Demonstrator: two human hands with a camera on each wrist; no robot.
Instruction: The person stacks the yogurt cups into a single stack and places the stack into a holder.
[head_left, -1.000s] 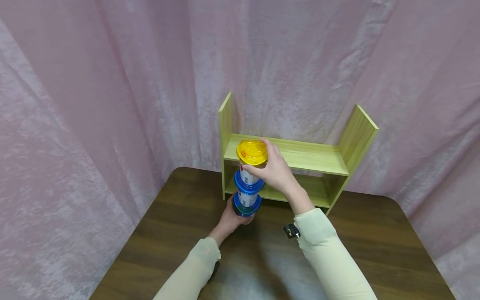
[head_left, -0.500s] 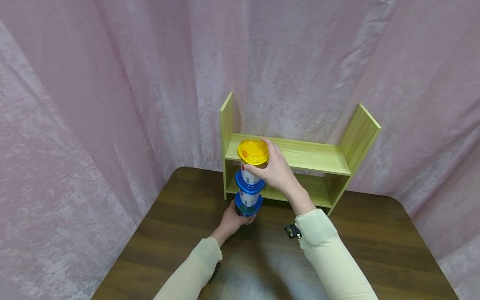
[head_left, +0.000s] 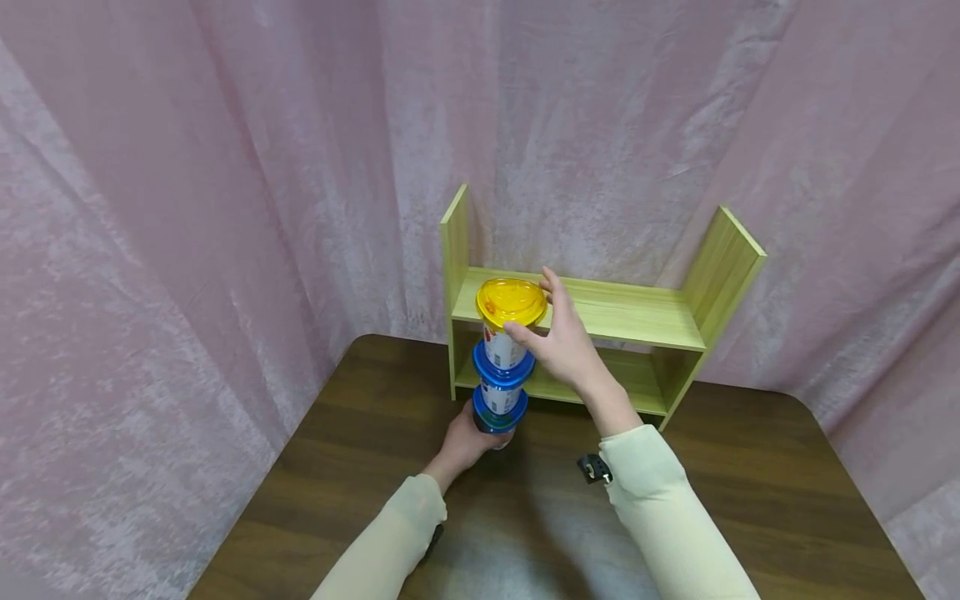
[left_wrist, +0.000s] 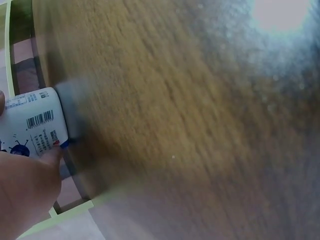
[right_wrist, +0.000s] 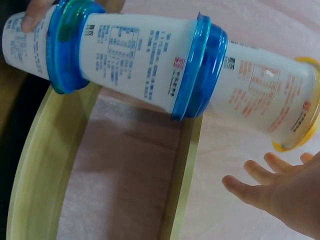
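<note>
Three cups are stacked in a tower that looks tipped over from here. The bottom cup is at the top left, and my left hand's fingers hold it. A blue lid sits on it. Then comes the middle cup with its own blue lid. The top cup has a yellow lid. My right hand is spread wide just under the top cup, not touching it. Behind is a light green wooden shelf and pink cloth.

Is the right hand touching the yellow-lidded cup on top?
Apart. The right wrist view shows a gap between the right hand and the yellow-lidded cup.
</note>
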